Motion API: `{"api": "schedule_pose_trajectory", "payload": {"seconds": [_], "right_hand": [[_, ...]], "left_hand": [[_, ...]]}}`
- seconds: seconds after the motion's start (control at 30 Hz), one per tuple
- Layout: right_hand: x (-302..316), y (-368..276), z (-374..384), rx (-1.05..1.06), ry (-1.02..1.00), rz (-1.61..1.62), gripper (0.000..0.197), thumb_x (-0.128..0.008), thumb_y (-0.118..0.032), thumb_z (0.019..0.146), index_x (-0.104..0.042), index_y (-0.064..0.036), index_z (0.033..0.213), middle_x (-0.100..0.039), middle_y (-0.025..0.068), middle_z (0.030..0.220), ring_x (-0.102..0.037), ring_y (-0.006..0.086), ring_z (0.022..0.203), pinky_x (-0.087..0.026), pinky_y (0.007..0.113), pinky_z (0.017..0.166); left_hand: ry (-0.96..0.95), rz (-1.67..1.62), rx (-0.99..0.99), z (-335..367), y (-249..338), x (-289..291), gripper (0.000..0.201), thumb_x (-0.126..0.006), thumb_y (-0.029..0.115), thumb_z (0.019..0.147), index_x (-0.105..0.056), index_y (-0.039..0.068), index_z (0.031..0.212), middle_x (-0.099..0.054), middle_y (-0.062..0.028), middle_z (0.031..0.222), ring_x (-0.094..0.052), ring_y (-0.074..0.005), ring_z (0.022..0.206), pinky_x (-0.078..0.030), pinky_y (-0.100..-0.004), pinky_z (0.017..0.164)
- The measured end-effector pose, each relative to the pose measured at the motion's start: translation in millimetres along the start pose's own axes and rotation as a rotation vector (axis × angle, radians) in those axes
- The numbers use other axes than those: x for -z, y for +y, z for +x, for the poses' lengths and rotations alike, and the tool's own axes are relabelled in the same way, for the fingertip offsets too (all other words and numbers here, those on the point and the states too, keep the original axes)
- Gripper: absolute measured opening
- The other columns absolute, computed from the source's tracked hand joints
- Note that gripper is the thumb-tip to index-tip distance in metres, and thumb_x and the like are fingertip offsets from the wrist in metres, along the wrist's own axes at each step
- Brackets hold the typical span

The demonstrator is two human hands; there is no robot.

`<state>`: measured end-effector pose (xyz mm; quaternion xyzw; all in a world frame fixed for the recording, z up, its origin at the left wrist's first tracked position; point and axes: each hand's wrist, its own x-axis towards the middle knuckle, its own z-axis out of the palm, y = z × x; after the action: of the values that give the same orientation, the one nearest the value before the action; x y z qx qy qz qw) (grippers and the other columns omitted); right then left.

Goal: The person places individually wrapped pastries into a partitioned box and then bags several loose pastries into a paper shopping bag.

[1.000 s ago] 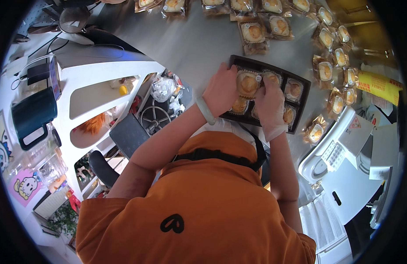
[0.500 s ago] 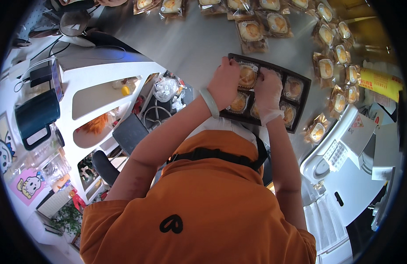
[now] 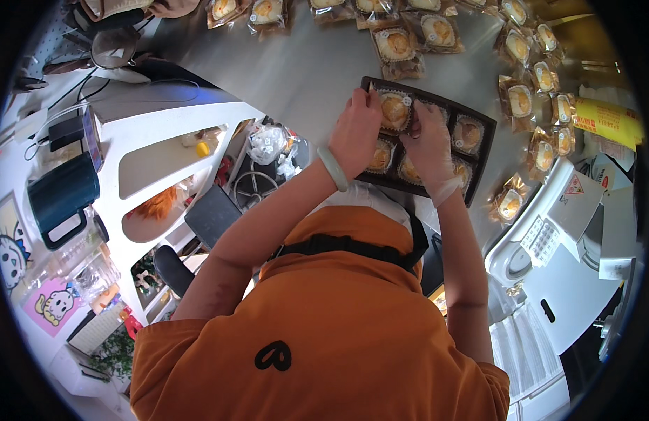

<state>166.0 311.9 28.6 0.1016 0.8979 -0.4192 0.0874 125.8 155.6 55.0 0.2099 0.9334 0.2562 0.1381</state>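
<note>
A dark brown compartment box (image 3: pixel 483 177) lies on the metal table with several round golden pastries in pleated cups and clear wrap. My left hand (image 3: pixel 359 133), with a pale bangle at the wrist, is closed at the left side of the top-left wrapped pastry (image 3: pixel 394 111). From its right side, my right hand (image 3: pixel 431 151) in a thin see-through glove pinches the same pastry; its fingertips are partly hidden. That pastry seems slightly raised and tilted in its compartment. To the right sits another wrapped pastry (image 3: pixel 468 135); my right hand partly covers its neighbours.
Several wrapped pastries (image 3: pixel 394 44) lie along the table's far side and down its right. A yellow package (image 3: pixel 608 123) and a white device with keys (image 3: pixel 542 238) stand at right. On the left are a white shelf unit (image 3: pixel 170 105) and a dark teal mug (image 3: pixel 63 200).
The top-left pastry has shifted a little up and away in the box. My right hand has turned, with its fingers now closer to that pastry's edge. My left hand has barely moved.
</note>
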Motion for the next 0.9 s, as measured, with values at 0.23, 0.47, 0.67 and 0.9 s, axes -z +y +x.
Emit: {"api": "schedule_pose_trajectory", "payload": {"seconds": [0.23, 0.47, 0.67, 0.9], "right_hand": [[-2.8, 0.5, 1.1, 0.03, 0.042, 0.039, 0.057, -0.067, 0.006, 0.068, -0.05, 0.0033, 0.122, -0.051, 0.0154, 0.1, -0.058, 0.0297, 0.084, -0.049, 0.038, 0.077], [-13.1, 5.8, 4.4, 0.027, 0.109, 0.043, 0.058, -0.068, 0.006, 0.068, -0.05, 0.0021, 0.122, -0.052, 0.0152, 0.102, -0.058, 0.0298, 0.087, -0.049, 0.038, 0.077], [-16.2, 3.8, 8.3, -0.001, 0.103, -0.051, 0.059, -0.071, 0.002, 0.066, -0.05, 0.0011, 0.121, -0.054, 0.0174, 0.104, -0.058, 0.0342, 0.092, -0.048, 0.041, 0.081], [-14.0, -2.8, 15.3, -0.01, -0.008, -0.16, 0.059, -0.073, 0.0, 0.066, -0.05, 0.0056, 0.12, -0.057, 0.0214, 0.104, -0.056, 0.0377, 0.1, -0.046, 0.042, 0.086]], "left_hand": [[0.043, -0.037, -0.042, -0.6, -2.8, -1.4, 0.054, -0.055, -0.012, 0.07, -0.044, -0.013, 0.123, -0.047, -0.0243, 0.111, -0.054, -0.038, 0.103, -0.051, -0.0396, 0.084], [0.117, -0.009, -0.133, 3.8, -13.1, -5.6, 0.054, -0.055, -0.009, 0.071, -0.045, -0.013, 0.123, -0.051, -0.0224, 0.109, -0.054, -0.0363, 0.102, -0.051, -0.0378, 0.085], [0.149, 0.011, -0.197, 5.8, -19.3, -8.8, 0.052, -0.054, -0.009, 0.07, -0.049, -0.011, 0.121, -0.056, -0.0234, 0.109, -0.055, -0.0382, 0.098, -0.047, -0.0412, 0.087], [0.062, 0.091, -0.194, 11.4, -21.6, -11.4, 0.051, -0.057, -0.008, 0.067, -0.051, -0.012, 0.117, -0.061, -0.0206, 0.101, -0.056, -0.0331, 0.096, -0.05, -0.0357, 0.082]]}}
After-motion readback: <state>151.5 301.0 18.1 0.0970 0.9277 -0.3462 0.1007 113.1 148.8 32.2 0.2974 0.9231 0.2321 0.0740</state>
